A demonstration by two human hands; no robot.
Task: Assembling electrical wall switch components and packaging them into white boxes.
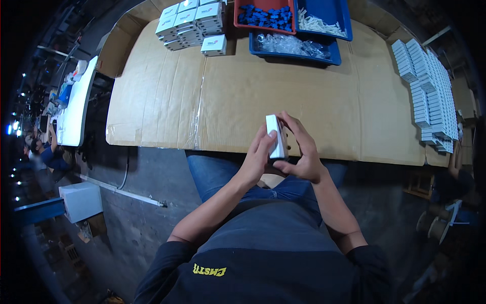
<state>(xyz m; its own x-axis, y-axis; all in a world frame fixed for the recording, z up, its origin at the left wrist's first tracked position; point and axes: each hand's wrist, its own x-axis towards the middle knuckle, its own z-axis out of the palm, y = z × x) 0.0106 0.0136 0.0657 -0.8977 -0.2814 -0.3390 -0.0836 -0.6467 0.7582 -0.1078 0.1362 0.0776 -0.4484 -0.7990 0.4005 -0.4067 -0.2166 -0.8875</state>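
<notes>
Just above the table's near edge I hold a small white box-shaped unit [274,133] tilted on its narrow side between both hands. My left hand [257,158] grips it from the left, its thumb lying across the white face. On the other side my right hand [306,153] curves around it, fingers at the top edge and thumb near the bottom end. The face turned to the right is mostly hidden by my right fingers. Similar white units stand stacked at the far left, with a single white unit [213,45] in front of the stack [186,23].
A cardboard-covered table [157,101] spreads ahead. At the back stand a red bin [264,29] of blue parts, a blue bin [349,34] of white pieces and a blue tray [293,57] of clear plastic parts. Rows of white units [428,91] line the right; a person works far left.
</notes>
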